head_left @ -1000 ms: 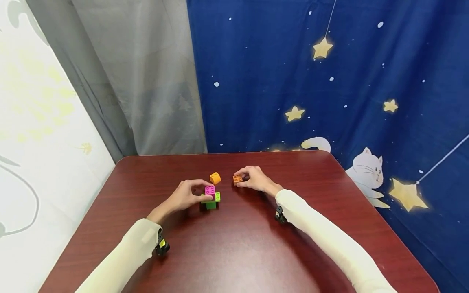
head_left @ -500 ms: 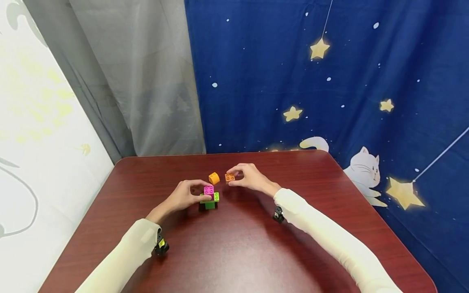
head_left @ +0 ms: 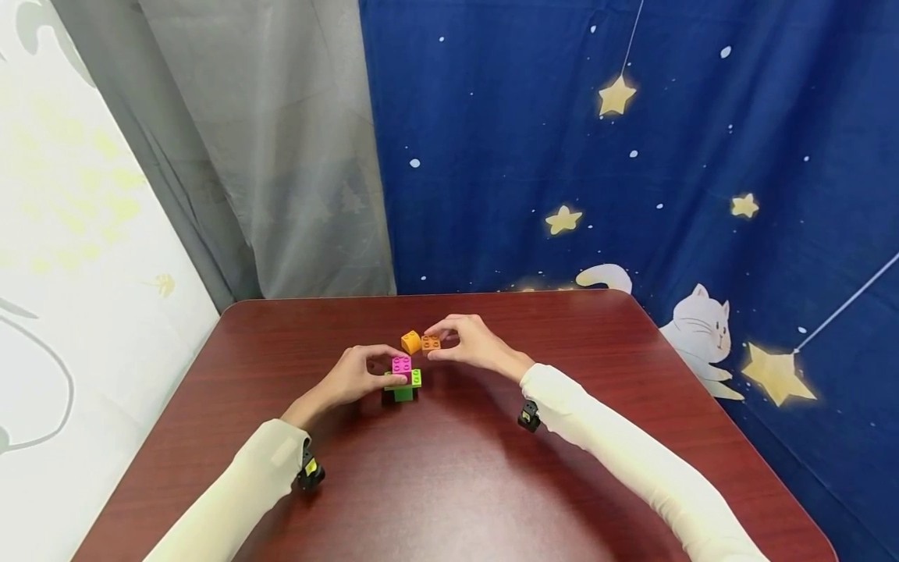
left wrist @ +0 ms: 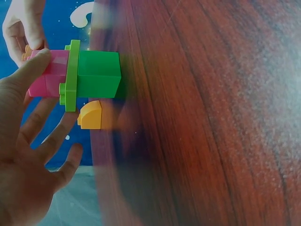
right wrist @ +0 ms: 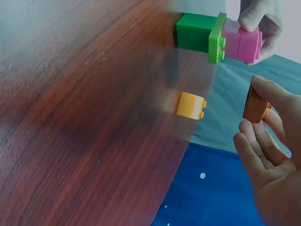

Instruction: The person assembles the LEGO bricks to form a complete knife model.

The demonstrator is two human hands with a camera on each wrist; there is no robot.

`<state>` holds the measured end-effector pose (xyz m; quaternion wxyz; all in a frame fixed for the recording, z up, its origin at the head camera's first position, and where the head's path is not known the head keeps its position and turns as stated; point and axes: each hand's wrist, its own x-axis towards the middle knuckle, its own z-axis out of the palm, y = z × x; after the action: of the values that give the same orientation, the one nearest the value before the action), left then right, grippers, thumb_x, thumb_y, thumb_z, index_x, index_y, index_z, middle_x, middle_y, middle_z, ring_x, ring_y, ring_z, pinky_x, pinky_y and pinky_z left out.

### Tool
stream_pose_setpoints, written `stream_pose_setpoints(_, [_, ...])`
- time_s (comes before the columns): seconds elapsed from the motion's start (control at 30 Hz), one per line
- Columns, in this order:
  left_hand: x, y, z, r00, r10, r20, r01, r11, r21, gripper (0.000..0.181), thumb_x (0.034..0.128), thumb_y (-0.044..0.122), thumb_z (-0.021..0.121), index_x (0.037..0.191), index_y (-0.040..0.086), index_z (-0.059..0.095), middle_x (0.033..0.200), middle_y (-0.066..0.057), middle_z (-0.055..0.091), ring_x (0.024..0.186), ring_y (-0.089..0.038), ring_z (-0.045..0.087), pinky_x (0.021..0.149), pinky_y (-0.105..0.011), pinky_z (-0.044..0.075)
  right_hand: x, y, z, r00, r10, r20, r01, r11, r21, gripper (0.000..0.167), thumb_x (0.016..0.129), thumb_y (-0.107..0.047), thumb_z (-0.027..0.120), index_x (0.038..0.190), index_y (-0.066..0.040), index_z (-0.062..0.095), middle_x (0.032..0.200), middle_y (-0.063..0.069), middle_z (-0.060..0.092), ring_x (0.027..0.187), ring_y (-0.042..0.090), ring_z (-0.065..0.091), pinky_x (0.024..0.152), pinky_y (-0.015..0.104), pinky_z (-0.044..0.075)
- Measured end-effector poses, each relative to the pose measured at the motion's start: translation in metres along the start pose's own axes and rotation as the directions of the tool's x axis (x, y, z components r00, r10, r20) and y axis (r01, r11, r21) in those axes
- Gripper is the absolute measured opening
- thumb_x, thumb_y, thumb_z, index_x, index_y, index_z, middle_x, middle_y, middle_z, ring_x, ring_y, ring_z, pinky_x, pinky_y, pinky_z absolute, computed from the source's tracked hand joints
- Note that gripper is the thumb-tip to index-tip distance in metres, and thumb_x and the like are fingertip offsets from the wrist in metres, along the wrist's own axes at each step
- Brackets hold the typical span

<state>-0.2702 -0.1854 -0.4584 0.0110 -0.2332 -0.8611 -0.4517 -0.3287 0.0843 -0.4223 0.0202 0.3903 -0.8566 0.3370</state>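
A small stack of toy building bricks stands upright on the table: a dark green brick [head_left: 403, 395] at the bottom, a lime plate [head_left: 417, 378] over it, and pink bricks [right wrist: 240, 40] on top. My left hand [head_left: 357, 375] pinches the pink part between thumb and fingers; its other fingers spread out in the left wrist view. Held between the thumb and fingertips of my right hand [head_left: 479, 342] is an orange brick [right wrist: 255, 104], tilted and raised off the table, studs facing up. A yellow-orange curved brick [left wrist: 91, 115] lies on the table just behind the stack.
The dark red wooden table [head_left: 435, 484] has rounded far corners. Behind its far edge hang a grey curtain [head_left: 309, 156] and a blue curtain [head_left: 485, 156] with stars. A white patterned panel [head_left: 77, 273] stands to the left.
My right hand has carried the orange brick leftward, up close to the curved brick and the stack. The left hand keeps its hold on the pink bricks and stays in place.
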Motion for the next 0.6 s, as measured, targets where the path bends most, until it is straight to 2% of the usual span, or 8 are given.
stream_pose_setpoints(0.1, [-0.001, -0.001, 0.001, 1.000, -0.003, -0.002, 0.003, 1.000, 0.007, 0.037, 0.0836, 0.027, 0.090, 0.117, 0.018, 0.076, 0.097, 0.002, 0.076, 0.088, -0.021, 0.069, 0.084, -0.049, 0.057, 0.000, -0.002, 0.003, 1.000, -0.006, 0.000, 0.006, 1.000, -0.005, 0.041, 0.085, -0.024, 0.089, 0.121, -0.010, 0.077, 0.104, 0.004, 0.073, 0.098, 0.022, 0.071, 0.092, 0.041, 0.058])
stream_pose_setpoints(0.27, [-0.001, -0.004, 0.002, 1.000, 0.001, -0.003, -0.001, 1.000, 0.022, 0.037, 0.0843, 0.030, 0.089, 0.117, 0.017, 0.076, 0.098, 0.001, 0.076, 0.087, -0.017, 0.069, 0.082, -0.042, 0.057, 0.000, -0.007, 0.007, 1.000, -0.012, 0.004, 0.012, 1.000, 0.027, 0.040, 0.084, -0.024, 0.089, 0.120, -0.010, 0.077, 0.104, 0.003, 0.072, 0.099, 0.026, 0.071, 0.091, 0.039, 0.059])
stream_pose_setpoints(0.33, [-0.001, -0.005, 0.002, 1.000, 0.005, -0.004, -0.005, 1.000, 0.018, 0.037, 0.0843, 0.030, 0.089, 0.117, 0.016, 0.076, 0.098, 0.000, 0.076, 0.087, -0.017, 0.069, 0.082, -0.042, 0.058, 0.001, -0.010, 0.008, 1.000, -0.014, 0.003, 0.014, 0.999, 0.034, 0.040, 0.085, -0.024, 0.089, 0.120, -0.010, 0.077, 0.105, 0.002, 0.073, 0.099, 0.023, 0.072, 0.090, 0.034, 0.059])
stream_pose_setpoints(0.47, [0.000, -0.004, 0.002, 1.000, 0.010, -0.008, -0.010, 1.000, 0.014, 0.038, 0.0832, 0.029, 0.090, 0.116, 0.016, 0.076, 0.098, -0.001, 0.077, 0.090, -0.020, 0.071, 0.083, -0.045, 0.058, 0.002, -0.018, 0.011, 0.999, -0.032, 0.003, 0.032, 0.998, 0.048, 0.040, 0.084, -0.022, 0.090, 0.119, -0.008, 0.076, 0.109, 0.003, 0.073, 0.098, 0.016, 0.072, 0.088, 0.025, 0.057])
stream_pose_setpoints(0.6, [0.000, -0.004, 0.002, 1.000, 0.006, -0.012, -0.006, 1.000, 0.009, 0.038, 0.0825, 0.027, 0.091, 0.115, 0.014, 0.076, 0.099, -0.003, 0.077, 0.092, -0.022, 0.072, 0.084, -0.049, 0.058, 0.004, -0.023, 0.014, 0.998, -0.061, 0.006, 0.060, 0.996, 0.059, 0.040, 0.084, -0.019, 0.090, 0.119, -0.006, 0.076, 0.111, 0.005, 0.074, 0.098, 0.020, 0.073, 0.088, 0.025, 0.058])
